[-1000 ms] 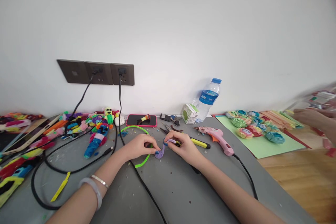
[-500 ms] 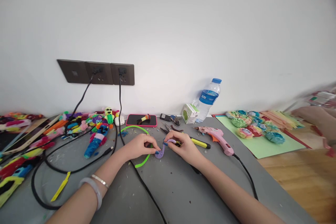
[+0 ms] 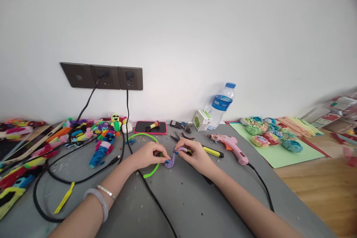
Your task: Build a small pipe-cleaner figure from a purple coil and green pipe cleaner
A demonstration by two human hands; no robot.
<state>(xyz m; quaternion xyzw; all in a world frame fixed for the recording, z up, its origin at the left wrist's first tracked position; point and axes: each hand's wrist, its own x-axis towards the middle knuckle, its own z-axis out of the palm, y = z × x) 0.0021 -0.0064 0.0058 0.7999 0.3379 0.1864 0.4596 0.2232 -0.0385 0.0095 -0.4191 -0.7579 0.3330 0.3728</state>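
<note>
Between my hands is a purple pipe cleaner [image 3: 169, 164], coiled at its left end, with a free length rising and bending over to the right. My left hand [image 3: 154, 155] pinches the coil between thumb and fingertips. Thumb and forefinger of my right hand [image 3: 194, 155] close on the free length. A bright green pipe cleaner [image 3: 151, 173] lies in a curve on the grey table, partly behind my left hand. Pliers [image 3: 178, 136] and a yellow-and-black tool handle [image 3: 213, 151] lie just behind my right hand, which hides part of them.
A pink glue gun [image 3: 232, 145] lies to the right, its cord running forward. Behind are a phone [image 3: 150, 128], a small box [image 3: 201, 120] and a tilted water bottle [image 3: 221, 107]. Black cables [image 3: 150, 189] and colourful pipe cleaners [image 3: 52, 145] fill the left. Paper flowers [image 3: 260, 141] sit on green sheets.
Both hands and the purple pipe cleaner look almost unchanged. At the far right edge, another person's limb has gone out of view, uncovering packaged items.
</note>
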